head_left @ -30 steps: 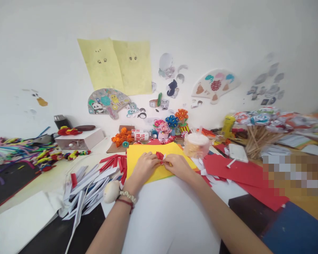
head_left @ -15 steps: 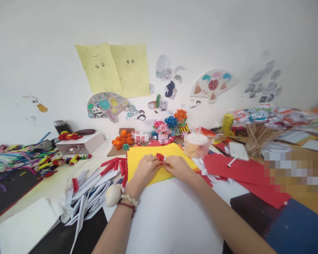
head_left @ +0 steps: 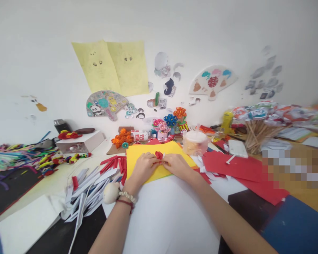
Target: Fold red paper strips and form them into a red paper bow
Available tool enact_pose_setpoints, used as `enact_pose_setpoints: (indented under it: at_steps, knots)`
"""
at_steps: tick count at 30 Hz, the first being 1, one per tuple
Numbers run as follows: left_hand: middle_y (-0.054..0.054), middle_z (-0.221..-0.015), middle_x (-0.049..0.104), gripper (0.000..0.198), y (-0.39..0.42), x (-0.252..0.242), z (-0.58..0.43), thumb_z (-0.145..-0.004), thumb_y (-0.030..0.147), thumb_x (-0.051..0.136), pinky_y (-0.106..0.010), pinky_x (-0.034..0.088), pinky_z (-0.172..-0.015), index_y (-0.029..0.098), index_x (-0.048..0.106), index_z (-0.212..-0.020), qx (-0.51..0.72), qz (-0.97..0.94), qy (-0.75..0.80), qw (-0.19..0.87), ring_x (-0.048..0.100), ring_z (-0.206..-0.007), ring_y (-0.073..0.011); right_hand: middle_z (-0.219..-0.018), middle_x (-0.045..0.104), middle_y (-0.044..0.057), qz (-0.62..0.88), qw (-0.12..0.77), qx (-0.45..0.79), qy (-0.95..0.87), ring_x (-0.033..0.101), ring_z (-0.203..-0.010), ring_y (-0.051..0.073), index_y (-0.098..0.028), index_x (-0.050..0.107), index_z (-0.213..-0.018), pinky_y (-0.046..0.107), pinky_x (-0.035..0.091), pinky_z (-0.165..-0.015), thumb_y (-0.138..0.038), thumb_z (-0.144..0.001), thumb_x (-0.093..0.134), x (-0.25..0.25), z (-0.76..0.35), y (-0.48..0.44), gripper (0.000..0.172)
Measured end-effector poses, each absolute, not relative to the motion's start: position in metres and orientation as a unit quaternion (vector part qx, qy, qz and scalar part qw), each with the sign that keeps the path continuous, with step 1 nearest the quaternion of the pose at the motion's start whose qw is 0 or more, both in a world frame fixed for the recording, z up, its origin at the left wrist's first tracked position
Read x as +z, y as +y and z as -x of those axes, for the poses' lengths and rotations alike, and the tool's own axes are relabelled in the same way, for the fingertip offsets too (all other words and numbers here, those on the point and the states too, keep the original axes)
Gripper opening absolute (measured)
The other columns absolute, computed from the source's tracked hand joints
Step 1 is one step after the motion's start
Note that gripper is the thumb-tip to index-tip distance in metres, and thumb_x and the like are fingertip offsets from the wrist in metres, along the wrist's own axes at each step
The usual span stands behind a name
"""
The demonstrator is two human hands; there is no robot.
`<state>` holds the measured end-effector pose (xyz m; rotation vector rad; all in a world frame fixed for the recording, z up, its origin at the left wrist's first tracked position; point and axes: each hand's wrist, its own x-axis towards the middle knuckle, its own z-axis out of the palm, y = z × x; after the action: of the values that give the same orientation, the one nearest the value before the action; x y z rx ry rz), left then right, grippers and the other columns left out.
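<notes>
A small piece of folded red paper is pinched between the fingertips of both hands, over a stack of yellow paper. My left hand grips its left side, with a bracelet and a pale round ornament at the wrist. From the right, my right hand holds the other side, fingers closed. The fingertips hide the lower part of the fold. Beneath my forearms lies a large white sheet.
Folded white paper strips and red strips lie to the left. A lidded plastic cup stands behind my right hand. Red sheets and a white device are at right. Pipe-cleaner flowers line the wall.
The red paper now stands more upright and pointed between my fingertips. Both hands stay in nearly the same place; the whole view has shifted slightly.
</notes>
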<state>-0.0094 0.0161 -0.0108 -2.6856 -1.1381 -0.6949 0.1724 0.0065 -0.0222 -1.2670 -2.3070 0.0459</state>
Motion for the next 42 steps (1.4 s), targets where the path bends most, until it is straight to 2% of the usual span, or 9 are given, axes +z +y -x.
enact_pose_setpoints:
  at_steps: [7, 13, 20, 27, 37, 42]
  knots:
    - [-0.002, -0.088, 0.071, 0.011, 0.0150, -0.0086, 0.0100, -0.085, 0.023, 0.061, -0.029, 0.042, -0.074, 0.023, 0.071, -0.087, -0.247, 0.895, -0.366, 0.067, 0.057, -0.081, -0.0156, -0.082, 0.070, 0.005, 0.466, 0.244, -0.002, -0.850, 0.061, -0.074, 0.015, -0.018, 0.069, -0.084, 0.024, 0.035, -0.062, -0.017, -0.087, 0.052, -0.0212, -0.1707, 0.0073, 0.018]
    - [-0.003, -0.086, 0.070, 0.015, 0.0151, -0.0090, 0.0089, -0.088, 0.024, 0.056, -0.029, 0.042, -0.072, 0.021, 0.071, -0.085, -0.255, 0.890, -0.371, 0.078, 0.058, -0.079, -0.0156, -0.081, 0.070, 0.006, 0.476, 0.236, -0.012, -0.847, 0.061, -0.073, 0.015, -0.017, 0.070, -0.083, 0.024, 0.035, -0.062, -0.016, -0.088, 0.051, -0.0176, -0.1702, 0.0055, 0.020]
    - [-0.005, -0.089, 0.067, 0.017, 0.0106, -0.0085, 0.0046, -0.085, 0.016, 0.052, -0.029, 0.045, -0.074, 0.019, 0.068, -0.086, -0.252, 0.883, -0.386, 0.090, 0.059, -0.081, -0.0162, -0.081, 0.070, 0.006, 0.476, 0.239, -0.016, -0.846, 0.061, -0.073, 0.015, -0.016, 0.070, -0.085, 0.024, 0.035, -0.062, -0.016, -0.089, 0.049, -0.0178, -0.1701, 0.0056, 0.021]
    - [-0.004, -0.083, 0.066, 0.018, 0.0114, -0.0108, 0.0022, -0.078, 0.008, 0.052, -0.028, 0.044, -0.071, 0.018, 0.066, -0.078, -0.240, 0.888, -0.382, 0.089, 0.059, -0.078, -0.0164, -0.083, 0.071, 0.005, 0.468, 0.231, -0.018, -0.852, 0.061, -0.073, 0.015, -0.018, 0.071, -0.084, 0.024, 0.036, -0.062, -0.016, -0.088, 0.051, -0.0190, -0.1698, 0.0063, 0.020]
    - [-0.003, -0.082, 0.066, 0.019, 0.0115, -0.0092, 0.0024, -0.078, 0.008, 0.053, -0.028, 0.044, -0.070, 0.019, 0.068, -0.077, -0.220, 0.895, -0.376, 0.094, 0.059, -0.078, -0.0163, -0.083, 0.071, 0.005, 0.456, 0.221, -0.021, -0.862, 0.061, -0.074, 0.015, -0.017, 0.071, -0.083, 0.024, 0.036, -0.062, -0.016, -0.088, 0.052, -0.0215, -0.1699, 0.0097, 0.020]
    - [-0.005, -0.086, 0.066, 0.017, 0.0125, -0.0086, 0.0030, -0.084, 0.014, 0.051, -0.032, 0.043, -0.071, 0.019, 0.067, -0.081, -0.215, 0.894, -0.378, 0.104, 0.058, -0.080, -0.0182, -0.082, 0.071, 0.005, 0.466, 0.224, -0.020, -0.856, 0.061, -0.071, 0.014, -0.017, 0.071, -0.081, 0.023, 0.034, -0.061, -0.015, -0.087, 0.051, -0.0221, -0.1709, 0.0110, 0.020]
